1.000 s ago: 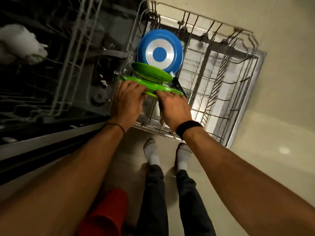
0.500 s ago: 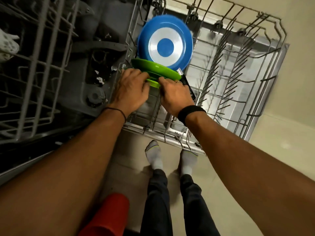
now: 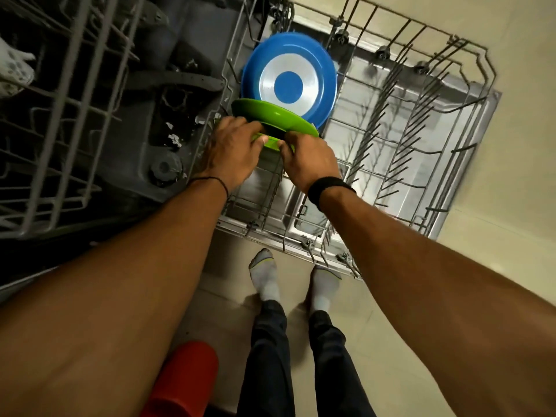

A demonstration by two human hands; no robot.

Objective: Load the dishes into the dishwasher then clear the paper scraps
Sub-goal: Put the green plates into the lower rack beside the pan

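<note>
We slot front green plate (image 3: 270,142) into dishwasher rack (image 3: 376,173), left hand (image 3: 233,155) and right hand (image 3: 310,161) pinching rim, fingers curled; next, likely: seat between prongs, release.

— Where's the pan (image 3: 288,82)?
— On edge in the lower rack (image 3: 406,182), far left corner. Two plates stand just before it, far plate (image 3: 270,114) then near plate (image 3: 270,142).
— And the upper rack (image 3: 60,145)?
— Left of the lower rack; the feet (image 3: 267,275) stand on the floor (image 3: 421,296) before it.

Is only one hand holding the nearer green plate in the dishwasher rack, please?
No, both the left hand and the right hand grip the rim of the nearer green plate.
</note>
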